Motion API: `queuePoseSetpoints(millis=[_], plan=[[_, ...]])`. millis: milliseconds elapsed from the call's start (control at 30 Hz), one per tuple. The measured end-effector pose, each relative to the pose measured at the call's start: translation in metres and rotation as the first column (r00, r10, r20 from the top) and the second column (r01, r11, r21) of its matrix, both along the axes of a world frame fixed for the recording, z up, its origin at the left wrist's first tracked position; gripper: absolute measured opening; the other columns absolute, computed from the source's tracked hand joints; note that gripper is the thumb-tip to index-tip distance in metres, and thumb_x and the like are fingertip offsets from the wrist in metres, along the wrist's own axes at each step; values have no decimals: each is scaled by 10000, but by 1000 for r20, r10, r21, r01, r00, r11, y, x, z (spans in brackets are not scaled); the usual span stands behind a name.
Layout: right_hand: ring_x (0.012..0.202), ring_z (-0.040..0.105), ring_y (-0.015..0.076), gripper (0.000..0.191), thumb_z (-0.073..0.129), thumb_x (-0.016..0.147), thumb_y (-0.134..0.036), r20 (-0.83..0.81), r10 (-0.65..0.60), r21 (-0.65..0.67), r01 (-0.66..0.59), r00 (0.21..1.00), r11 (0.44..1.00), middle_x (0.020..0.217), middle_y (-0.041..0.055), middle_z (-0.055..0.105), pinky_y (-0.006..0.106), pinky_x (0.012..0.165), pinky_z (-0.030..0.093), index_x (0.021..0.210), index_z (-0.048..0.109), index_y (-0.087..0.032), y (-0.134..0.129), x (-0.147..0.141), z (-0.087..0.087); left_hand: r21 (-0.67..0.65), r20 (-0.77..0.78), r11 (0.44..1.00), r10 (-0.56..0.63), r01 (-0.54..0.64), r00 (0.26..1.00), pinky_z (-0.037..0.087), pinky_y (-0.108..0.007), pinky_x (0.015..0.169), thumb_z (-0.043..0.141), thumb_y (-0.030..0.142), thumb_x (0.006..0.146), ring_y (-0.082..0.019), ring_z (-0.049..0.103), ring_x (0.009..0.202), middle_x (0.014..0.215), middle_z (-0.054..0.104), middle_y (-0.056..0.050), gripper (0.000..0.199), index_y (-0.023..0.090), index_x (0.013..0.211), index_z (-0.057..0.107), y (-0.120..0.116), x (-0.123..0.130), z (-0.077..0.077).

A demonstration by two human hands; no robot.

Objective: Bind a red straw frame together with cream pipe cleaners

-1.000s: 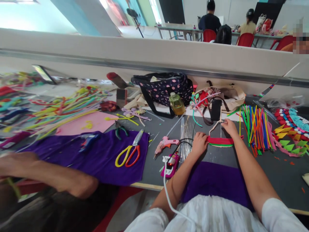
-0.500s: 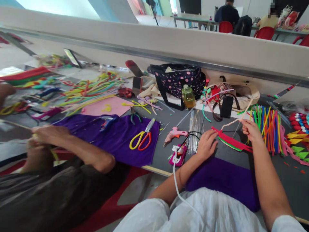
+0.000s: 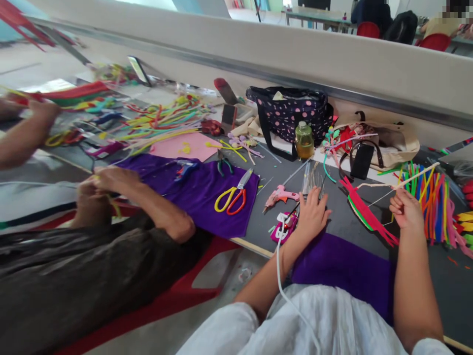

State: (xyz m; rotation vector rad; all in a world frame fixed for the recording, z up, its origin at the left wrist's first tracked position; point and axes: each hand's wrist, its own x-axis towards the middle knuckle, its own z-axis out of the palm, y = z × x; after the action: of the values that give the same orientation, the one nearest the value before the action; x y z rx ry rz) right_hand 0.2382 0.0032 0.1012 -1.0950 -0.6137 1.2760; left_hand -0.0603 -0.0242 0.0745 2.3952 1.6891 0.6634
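My right hand (image 3: pixel 406 209) pinches a cream pipe cleaner (image 3: pixel 421 175), closed around it. Joined to this stem is a flat strip of pink and green pipe cleaners (image 3: pixel 369 214), slanting down to the right above the grey table. My left hand (image 3: pixel 314 212) is open with its fingers spread, over the near part of a bundle of thin wires (image 3: pixel 315 173); whether it touches them I cannot tell. Just left of that hand are a pink glue gun (image 3: pixel 281 195) and a magenta power strip (image 3: pixel 281 233) with a white cord. A folded purple cloth (image 3: pixel 343 271) lies in front of me.
Beside my right hand lie colourful pipe cleaners (image 3: pixel 430 207). A green bottle (image 3: pixel 304 140) and a polka-dot bag (image 3: pixel 291 113) stand behind. Scissors (image 3: pixel 231 197) rest on another purple cloth (image 3: pixel 199 207). On the left, a co-worker's hands (image 3: pixel 107 185) are busy; another person's arm (image 3: pixel 27 128) reaches in farther away.
My left hand has come off the pink and green strip and moved left to the wires, its fingers spreading. The strip now tilts more steeply, still joined to the stem in my right hand.
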Motion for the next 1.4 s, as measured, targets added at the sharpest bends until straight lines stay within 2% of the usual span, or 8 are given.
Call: queuePoseSetpoints(millis=[200,467,867,1133,1233,1300,1333,1400], plan=[[401,285,27,220,796,676,-281,-3,-24,52,24,1000,998,471,-103,310,83,301,219,720,599,-192,-18,-1,17,-129,-29,977,170,-172,985,188,-736,997,540,429,853,-411,250,1361,1475,298,-229,555,198,1345,429,34,7,-11],[411,290,29,205,788,692,-280,7,-41,89,40,999,995,477,-99,313,89,298,216,755,622,-177,-25,-3,28,-163,-48,962,214,-219,976,214,-727,975,537,444,853,-409,280,1324,1486,275,-228,538,195,1321,445,42,7,-20],[412,308,25,250,802,666,-280,41,-98,106,93,994,990,501,-97,322,96,309,221,688,571,-186,-29,-6,33,-120,5,923,369,-366,929,391,-537,904,544,448,842,-364,409,1164,1293,439,-199,504,162,1253,488,52,0,-18],[411,308,24,237,795,670,-275,79,-109,117,99,991,988,488,-92,330,99,305,218,656,576,-186,-33,-10,40,-164,28,900,414,-405,910,389,-532,911,541,412,842,-361,432,1145,1225,481,-195,470,153,1232,502,56,-5,-16],[412,313,24,234,802,659,-270,84,-127,129,116,988,985,485,-92,335,102,309,219,664,584,-184,-34,-11,41,-162,-8,908,390,-386,921,347,-591,942,547,402,839,-372,412,1186,1236,494,-181,437,180,1213,510,50,3,-20],[419,321,26,234,801,662,-261,80,-140,136,128,987,982,482,-90,337,102,314,224,661,582,-180,-34,-12,42,-128,5,937,328,-325,945,263,-641,1001,554,359,840,-376,364,1253,1267,487,-175,397,189,1197,522,43,13,-24],[423,326,28,230,798,667,-258,77,-142,141,131,987,981,483,-88,338,101,316,226,662,583,-178,-35,-12,43,-95,41,960,270,-265,962,219,-642,1037,555,326,842,-369,319,1304,1306,464,-174,395,189,1211,517,40,18,-26],[429,324,30,217,793,675,-255,69,-139,152,127,988,980,488,-86,334,100,317,226,673,592,-174,-35,-10,45,-58,179,994,97,-88,979,223,-577,1085,555,277,842,-334,268,1362,1362,425,-169,402,182,1231,514,35,30,-29]])
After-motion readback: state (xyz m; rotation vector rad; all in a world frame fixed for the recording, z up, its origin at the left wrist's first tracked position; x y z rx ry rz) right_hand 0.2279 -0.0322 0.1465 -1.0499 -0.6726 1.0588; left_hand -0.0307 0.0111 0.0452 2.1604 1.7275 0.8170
